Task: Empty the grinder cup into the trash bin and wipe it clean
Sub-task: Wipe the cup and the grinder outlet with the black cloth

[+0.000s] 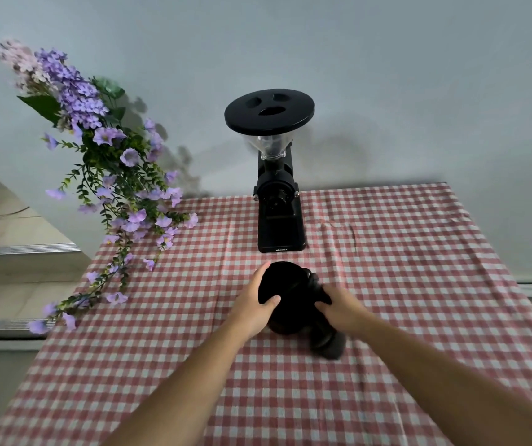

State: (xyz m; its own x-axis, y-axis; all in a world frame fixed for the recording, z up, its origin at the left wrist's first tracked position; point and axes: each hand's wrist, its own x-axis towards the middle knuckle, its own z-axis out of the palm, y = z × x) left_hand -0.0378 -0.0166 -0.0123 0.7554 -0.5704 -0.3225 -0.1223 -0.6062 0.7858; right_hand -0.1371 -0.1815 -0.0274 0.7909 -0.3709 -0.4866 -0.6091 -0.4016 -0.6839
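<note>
Both hands meet at the cup (285,284), which sits low over the checked table (419,284), just in front of the grinder (279,201) and apart from it. The left hand (255,300) grips the cup's left side, fingers curled round the far rim and thumb pressed on the near wall. The right hand (341,307) holds a dark rag (325,341), fingers closed on it against the cup's right side; the rag's loose end hangs blurred toward the table. Whether the cup rests on the table or is lifted just off it, I cannot tell, and its inside is too dark to show any grounds. No bin is in view. By my reading the emptying is done and the wiping step is in hand. The next move likely calls for the left hand to brace or turn the cup while the right hand pushes the rag inside and sweeps round the wall and floor, then over the rim. Flowers (113,175) lean in from the left, well apart from the work.
</note>
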